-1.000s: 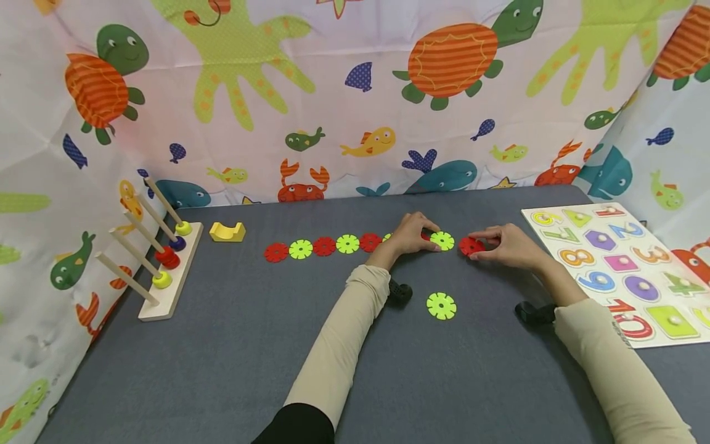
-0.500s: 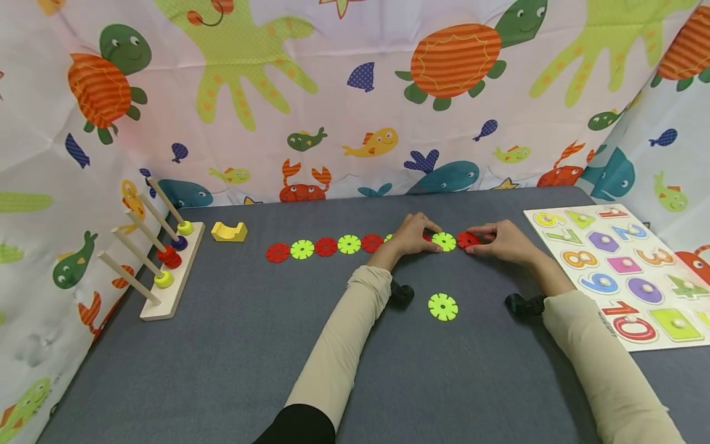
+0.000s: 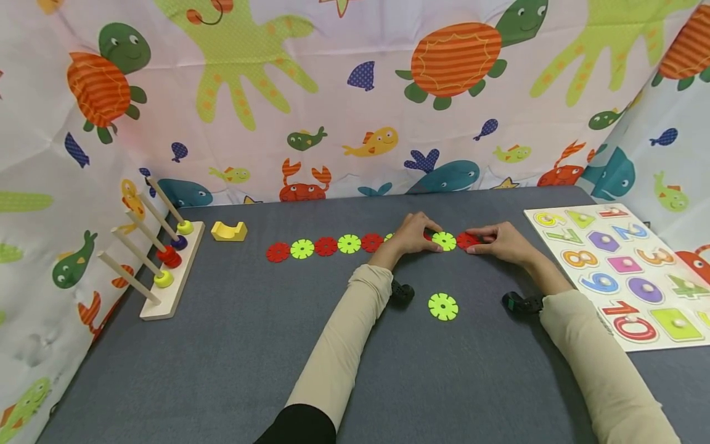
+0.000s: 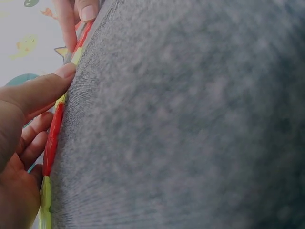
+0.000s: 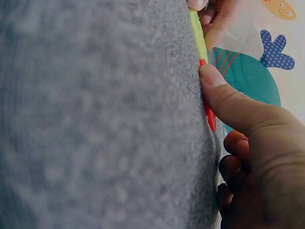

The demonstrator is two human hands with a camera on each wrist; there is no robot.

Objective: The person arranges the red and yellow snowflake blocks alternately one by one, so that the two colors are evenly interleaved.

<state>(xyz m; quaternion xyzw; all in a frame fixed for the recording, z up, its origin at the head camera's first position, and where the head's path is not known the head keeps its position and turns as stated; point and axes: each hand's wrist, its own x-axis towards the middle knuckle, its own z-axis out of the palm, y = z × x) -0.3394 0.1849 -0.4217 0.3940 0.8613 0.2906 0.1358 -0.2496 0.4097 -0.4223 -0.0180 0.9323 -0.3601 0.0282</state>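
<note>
In the head view, a row of flat notched discs, red and yellow-green by turns, starts with a red disc (image 3: 278, 252) and runs right, partly hidden by my left hand (image 3: 412, 235). That hand's thumb and index finger hold a yellow-green disc (image 3: 444, 241) at its edges. My right hand (image 3: 503, 245) pinches a red disc (image 3: 465, 240) right beside it. Those two discs meet edge to edge; the right wrist view shows the yellow-green disc (image 5: 198, 36) against the red one (image 5: 210, 117). A separate yellow-green disc (image 3: 443, 306) lies nearer to me.
A wooden peg stand (image 3: 174, 271) with coloured rings is at the left, beside a yellow curved block (image 3: 228, 232). On the right lies a number-and-shape puzzle board (image 3: 624, 265). A printed cloth (image 3: 344, 105) borders the grey table (image 3: 222, 357) at the back and sides.
My right hand has moved slightly left, bringing its red disc from a gap away up against the yellow-green disc. My left hand has stayed in place. The last half second shows hardly any movement.
</note>
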